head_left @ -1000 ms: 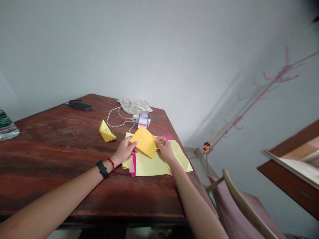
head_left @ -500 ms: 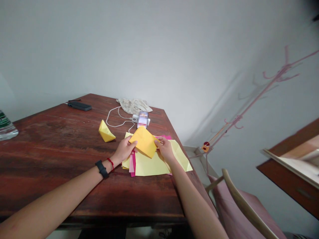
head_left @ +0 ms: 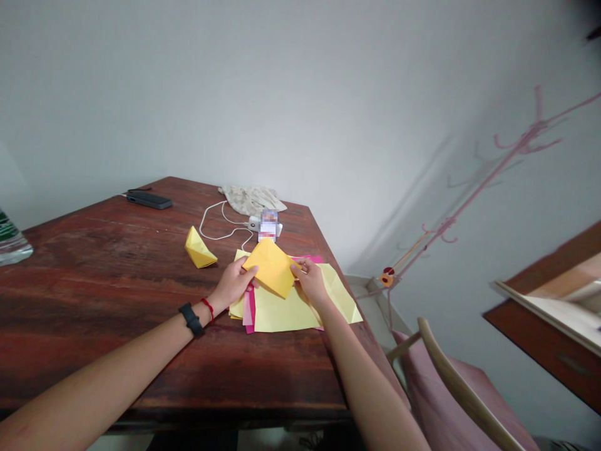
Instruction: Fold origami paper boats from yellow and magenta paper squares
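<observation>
Between my two hands is a folded yellow paper (head_left: 269,268), shaped like a diamond and tilted over the stack of paper. My left hand (head_left: 235,280) pinches its left corner, thumb on top. At the opposite corner, my right hand (head_left: 310,280) grips it between thumb and fingers. Beneath lie loose sheets of coloured paper (head_left: 286,314), pale yellow on top with pink and magenta edges showing. A folded yellow paper boat (head_left: 200,249) rests on the table to the left of the stack.
On the wooden table (head_left: 117,282), a phone (head_left: 269,225) with a blurred screen leans beyond the paper, near a white cable (head_left: 213,237) and a cloth (head_left: 251,199). A black device (head_left: 149,199) lies back left. A chair (head_left: 446,382) and pink coat rack (head_left: 488,178) stand right.
Almost nothing differs. The view has shifted very slightly, while both hands keep the same hold on the yellow paper.
</observation>
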A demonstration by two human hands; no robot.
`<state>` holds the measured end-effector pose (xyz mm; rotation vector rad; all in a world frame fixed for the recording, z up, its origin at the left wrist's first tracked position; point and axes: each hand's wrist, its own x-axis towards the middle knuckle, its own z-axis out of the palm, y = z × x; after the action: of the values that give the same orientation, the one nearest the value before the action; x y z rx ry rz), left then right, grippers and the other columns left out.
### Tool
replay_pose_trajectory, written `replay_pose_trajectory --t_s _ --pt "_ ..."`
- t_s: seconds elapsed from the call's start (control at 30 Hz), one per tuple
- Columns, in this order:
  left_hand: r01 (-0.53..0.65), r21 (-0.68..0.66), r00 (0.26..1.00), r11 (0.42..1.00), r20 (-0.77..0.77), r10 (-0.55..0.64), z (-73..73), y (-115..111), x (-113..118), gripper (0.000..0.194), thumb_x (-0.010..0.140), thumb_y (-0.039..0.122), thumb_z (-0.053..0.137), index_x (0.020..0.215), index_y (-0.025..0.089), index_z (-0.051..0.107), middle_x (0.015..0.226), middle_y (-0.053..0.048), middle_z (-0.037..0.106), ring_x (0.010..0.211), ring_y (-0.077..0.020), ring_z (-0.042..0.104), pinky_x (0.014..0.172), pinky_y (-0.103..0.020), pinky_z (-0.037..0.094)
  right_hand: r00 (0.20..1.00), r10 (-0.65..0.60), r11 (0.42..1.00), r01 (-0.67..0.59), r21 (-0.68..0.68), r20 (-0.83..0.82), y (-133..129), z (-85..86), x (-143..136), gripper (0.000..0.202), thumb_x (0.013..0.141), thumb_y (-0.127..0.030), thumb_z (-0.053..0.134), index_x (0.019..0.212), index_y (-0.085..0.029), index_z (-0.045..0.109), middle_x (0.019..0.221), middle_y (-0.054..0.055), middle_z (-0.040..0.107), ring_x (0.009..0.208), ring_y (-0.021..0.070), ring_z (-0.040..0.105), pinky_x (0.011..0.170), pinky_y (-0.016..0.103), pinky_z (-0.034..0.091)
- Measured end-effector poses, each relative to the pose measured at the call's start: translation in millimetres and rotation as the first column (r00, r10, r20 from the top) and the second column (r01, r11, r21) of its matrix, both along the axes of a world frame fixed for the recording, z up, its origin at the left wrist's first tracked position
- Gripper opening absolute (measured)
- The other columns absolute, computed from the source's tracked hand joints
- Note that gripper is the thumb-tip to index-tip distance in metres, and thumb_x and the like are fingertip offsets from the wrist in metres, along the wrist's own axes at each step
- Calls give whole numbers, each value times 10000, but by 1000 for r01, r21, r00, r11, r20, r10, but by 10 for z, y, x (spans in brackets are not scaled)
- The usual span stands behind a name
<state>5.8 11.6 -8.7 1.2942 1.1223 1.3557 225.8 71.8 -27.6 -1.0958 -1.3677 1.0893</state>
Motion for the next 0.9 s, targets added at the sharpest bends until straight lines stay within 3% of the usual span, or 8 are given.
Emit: replay_pose_trajectory --t_s 0.33,0.9 --pt "4 -2 1000 1000 -4 -4 18 1 1 247 809 341 645 956 150 592 583 8 663 450 -130 633 425 -182 456 999 10 1000 -11 -19 -38 -62 92 -18 322 711 -462 745 880 -213 632 781 31 713 610 175 645 492 267 511" --pt "6 -8 1000 1000 14 -6 -19 18 -1 284 798 373 671 967 155 601 574 8 662 449 -141 633 423 -192 448 1000 9 1000 -9 2 -8 -13 18 -9 363 718 -515 734 899 -219 627 804 39 730 646 188 672 514 274 532"
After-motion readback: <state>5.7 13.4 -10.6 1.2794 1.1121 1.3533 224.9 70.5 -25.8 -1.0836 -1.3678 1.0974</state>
